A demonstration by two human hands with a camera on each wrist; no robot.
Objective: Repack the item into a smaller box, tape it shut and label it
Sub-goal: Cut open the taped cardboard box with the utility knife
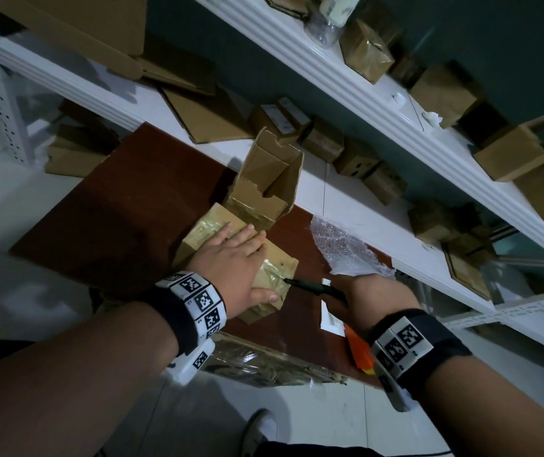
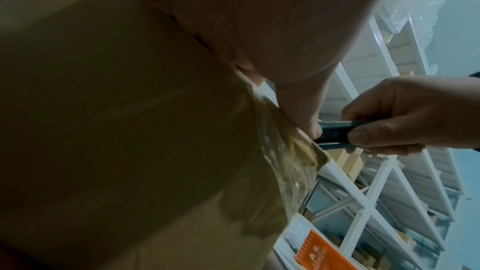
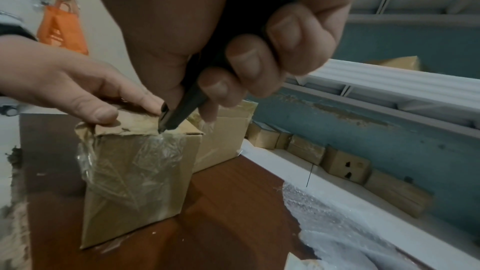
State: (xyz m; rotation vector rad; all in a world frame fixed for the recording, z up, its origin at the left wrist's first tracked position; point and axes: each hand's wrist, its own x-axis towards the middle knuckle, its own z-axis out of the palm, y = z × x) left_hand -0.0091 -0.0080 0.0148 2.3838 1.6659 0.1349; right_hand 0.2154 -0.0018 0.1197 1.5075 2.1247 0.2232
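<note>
A cardboard box wrapped in crinkled clear tape lies on the brown table. My left hand presses flat on its top, the thumb at the near end edge. My right hand grips a black utility knife. The knife's tip touches the taped top edge of the box's end, beside my left thumb. Just behind stands an open, empty cardboard box with its flaps up.
Bubble wrap lies right of the boxes. A white label sheet and an orange packet sit under my right wrist. White shelves behind hold several small boxes. Flattened taped cardboard lies at the table's near edge.
</note>
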